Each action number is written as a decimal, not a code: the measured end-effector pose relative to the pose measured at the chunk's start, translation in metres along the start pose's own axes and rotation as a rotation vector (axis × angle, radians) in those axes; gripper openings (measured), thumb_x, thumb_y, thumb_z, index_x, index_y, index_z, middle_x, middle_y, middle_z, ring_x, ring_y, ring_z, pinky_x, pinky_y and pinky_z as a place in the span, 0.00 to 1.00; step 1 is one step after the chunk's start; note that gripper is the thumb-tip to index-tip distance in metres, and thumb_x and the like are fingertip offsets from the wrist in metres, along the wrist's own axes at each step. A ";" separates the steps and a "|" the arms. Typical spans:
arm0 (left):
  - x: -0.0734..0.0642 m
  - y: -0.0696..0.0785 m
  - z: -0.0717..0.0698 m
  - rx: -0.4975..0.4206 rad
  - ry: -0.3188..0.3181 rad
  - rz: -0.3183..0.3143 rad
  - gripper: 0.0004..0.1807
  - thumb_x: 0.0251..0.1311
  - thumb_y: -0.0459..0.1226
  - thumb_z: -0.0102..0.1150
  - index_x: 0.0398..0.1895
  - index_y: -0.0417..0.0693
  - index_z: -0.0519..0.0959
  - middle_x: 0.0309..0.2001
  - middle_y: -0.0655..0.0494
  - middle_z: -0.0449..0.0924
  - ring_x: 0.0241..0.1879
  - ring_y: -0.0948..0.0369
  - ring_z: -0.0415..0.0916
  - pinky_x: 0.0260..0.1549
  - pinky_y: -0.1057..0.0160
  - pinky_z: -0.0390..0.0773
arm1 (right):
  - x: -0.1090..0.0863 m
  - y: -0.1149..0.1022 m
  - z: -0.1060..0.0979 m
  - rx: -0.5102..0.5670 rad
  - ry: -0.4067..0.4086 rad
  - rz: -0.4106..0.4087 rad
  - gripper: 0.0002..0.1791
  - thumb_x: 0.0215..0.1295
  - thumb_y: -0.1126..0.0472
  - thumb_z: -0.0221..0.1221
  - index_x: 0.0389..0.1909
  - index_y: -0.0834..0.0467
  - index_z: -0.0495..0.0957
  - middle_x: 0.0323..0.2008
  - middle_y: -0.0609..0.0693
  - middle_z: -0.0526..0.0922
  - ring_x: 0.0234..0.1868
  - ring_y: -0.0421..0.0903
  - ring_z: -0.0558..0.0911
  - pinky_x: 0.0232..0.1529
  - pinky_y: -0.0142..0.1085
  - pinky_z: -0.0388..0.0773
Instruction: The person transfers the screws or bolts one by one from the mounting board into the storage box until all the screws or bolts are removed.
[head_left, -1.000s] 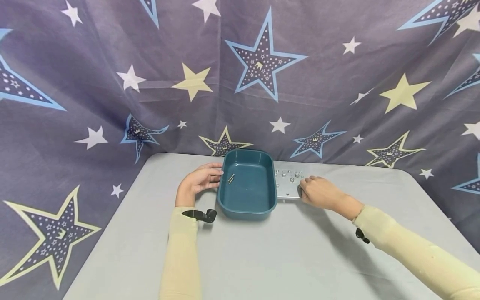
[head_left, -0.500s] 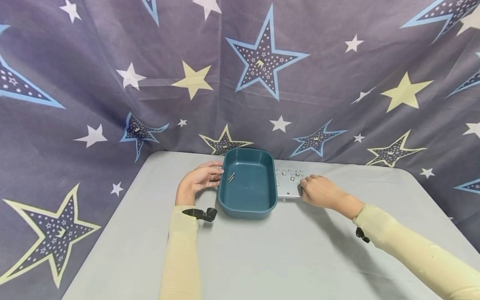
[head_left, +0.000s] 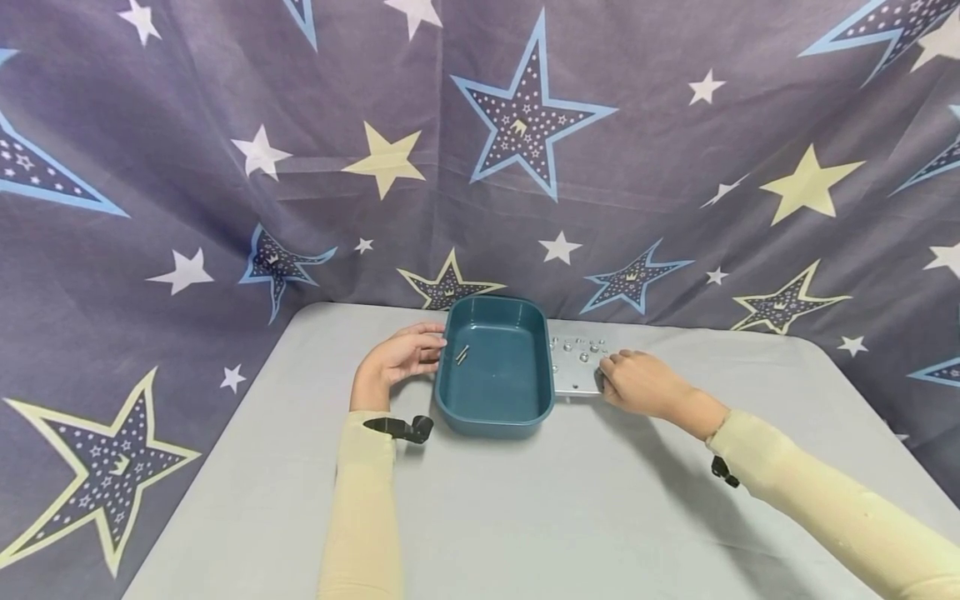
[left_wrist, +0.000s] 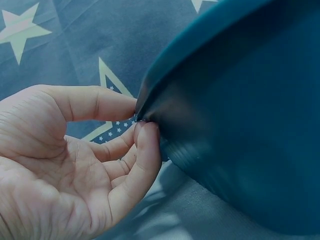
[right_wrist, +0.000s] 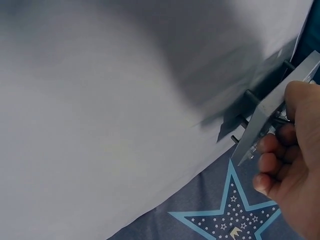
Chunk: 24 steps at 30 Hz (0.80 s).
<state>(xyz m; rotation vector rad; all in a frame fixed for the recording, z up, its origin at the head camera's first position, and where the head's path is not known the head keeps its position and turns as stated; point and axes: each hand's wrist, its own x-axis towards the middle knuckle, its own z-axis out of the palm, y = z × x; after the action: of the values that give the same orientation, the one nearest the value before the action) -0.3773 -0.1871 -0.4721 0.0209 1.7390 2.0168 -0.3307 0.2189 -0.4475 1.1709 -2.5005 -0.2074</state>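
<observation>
At the left side of a blue-green plastic tray point(head_left: 495, 392), my left hand point(head_left: 397, 357) touches the wall near the rim. In the left wrist view, thumb and a finger meet on the tray edge point(left_wrist: 172, 57). Two small metal pins point(head_left: 462, 356) lie inside the tray. To its right is a silver metal plate point(head_left: 573, 383) with several nuts and bolt heads on top. My right hand point(head_left: 641, 383) is curled at the plate's right end, its fingers around a dark bolt point(right_wrist: 281, 120), mostly hidden. Several threaded bolt ends point(right_wrist: 251, 96) stick out beneath the plate.
A light grey table point(head_left: 510, 525) carries everything. Behind it hangs a purple-grey cloth point(head_left: 487, 225) printed with stars. Black wrist camera mounts point(head_left: 405, 429) sit on the cream sleeves point(head_left: 365, 517).
The whole scene shifts very slightly with the head camera. Both hands, the tray and the plate otherwise keep their places.
</observation>
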 end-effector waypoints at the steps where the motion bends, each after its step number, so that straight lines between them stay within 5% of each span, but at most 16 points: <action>1: 0.000 0.000 0.000 0.001 -0.003 0.000 0.31 0.72 0.30 0.50 0.75 0.36 0.57 0.36 0.60 0.81 0.35 0.68 0.80 0.37 0.67 0.82 | 0.000 0.000 0.000 -0.001 0.001 0.000 0.05 0.58 0.67 0.58 0.24 0.59 0.73 0.19 0.49 0.73 0.23 0.47 0.74 0.32 0.40 0.79; 24: 0.002 0.001 0.000 -0.008 -0.011 -0.004 0.31 0.72 0.30 0.50 0.75 0.35 0.56 0.36 0.61 0.81 0.34 0.68 0.80 0.37 0.68 0.83 | 0.000 0.000 -0.005 -0.030 0.024 -0.040 0.06 0.55 0.66 0.61 0.23 0.60 0.73 0.19 0.50 0.74 0.23 0.47 0.74 0.30 0.39 0.77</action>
<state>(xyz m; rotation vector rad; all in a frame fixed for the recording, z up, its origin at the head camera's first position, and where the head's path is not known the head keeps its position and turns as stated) -0.3793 -0.1866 -0.4718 0.0263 1.7235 2.0171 -0.3294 0.2189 -0.4430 1.2050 -2.4467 -0.2397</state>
